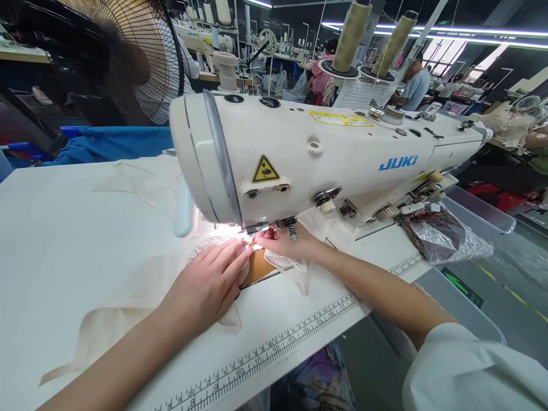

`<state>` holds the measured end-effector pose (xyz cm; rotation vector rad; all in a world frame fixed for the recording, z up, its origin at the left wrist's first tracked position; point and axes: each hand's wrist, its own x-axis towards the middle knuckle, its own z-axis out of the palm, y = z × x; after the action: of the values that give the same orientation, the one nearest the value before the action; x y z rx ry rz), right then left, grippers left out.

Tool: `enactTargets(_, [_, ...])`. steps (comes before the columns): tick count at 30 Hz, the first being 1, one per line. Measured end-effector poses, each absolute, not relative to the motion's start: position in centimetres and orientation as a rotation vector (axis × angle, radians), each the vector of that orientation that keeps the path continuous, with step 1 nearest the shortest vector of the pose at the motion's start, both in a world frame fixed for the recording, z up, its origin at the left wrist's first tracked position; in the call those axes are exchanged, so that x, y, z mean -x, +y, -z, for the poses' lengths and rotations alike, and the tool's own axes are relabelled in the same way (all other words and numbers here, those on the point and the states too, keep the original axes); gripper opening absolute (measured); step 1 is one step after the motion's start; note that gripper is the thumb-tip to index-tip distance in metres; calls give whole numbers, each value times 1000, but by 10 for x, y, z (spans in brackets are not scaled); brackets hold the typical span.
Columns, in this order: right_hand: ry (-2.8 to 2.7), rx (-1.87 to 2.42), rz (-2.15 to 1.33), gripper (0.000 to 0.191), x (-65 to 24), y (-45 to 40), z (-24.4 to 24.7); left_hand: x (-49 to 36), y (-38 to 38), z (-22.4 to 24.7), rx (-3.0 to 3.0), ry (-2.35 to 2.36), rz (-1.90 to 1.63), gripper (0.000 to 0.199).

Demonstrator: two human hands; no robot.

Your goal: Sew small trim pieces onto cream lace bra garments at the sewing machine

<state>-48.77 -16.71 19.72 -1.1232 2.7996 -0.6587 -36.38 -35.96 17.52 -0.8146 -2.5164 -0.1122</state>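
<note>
A white JUKI sewing machine point(274, 154) stands over a pale cream lace-edged garment piece point(285, 261), which lies under its lit needle area. My left hand point(214, 274) rests flat on the cloth left of the needle, fingers stretched forward and touching the fabric. Close to the presser foot, my right hand point(286, 240) is closed, its thumb and finger pinching a small orange ribbon point(252, 242). The ribbon appears bow-shaped, though the fingertips partly cover it. Between my hands shows a tan-orange surface point(259, 267). Loose cream fabric point(111, 308) trails to the left.
A printed ruler point(257, 365) runs along the front edge of the white table point(43, 240). At right are a clear plastic bag point(454, 234) and plastic bins point(479, 208). A large fan point(145, 57) stands at back left. Thread cones point(351, 37) rise behind the machine; other people work beyond.
</note>
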Motion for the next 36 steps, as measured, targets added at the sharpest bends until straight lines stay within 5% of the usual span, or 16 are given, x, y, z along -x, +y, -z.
enactTargets(12, [2753, 2029, -94, 40, 468, -126, -199, 364, -362, -165, 755, -2542, 168, 50])
enactTargets(36, [2773, 1933, 57, 40, 471, -125, -193, 363, -358, -173, 843, -2508, -53, 63])
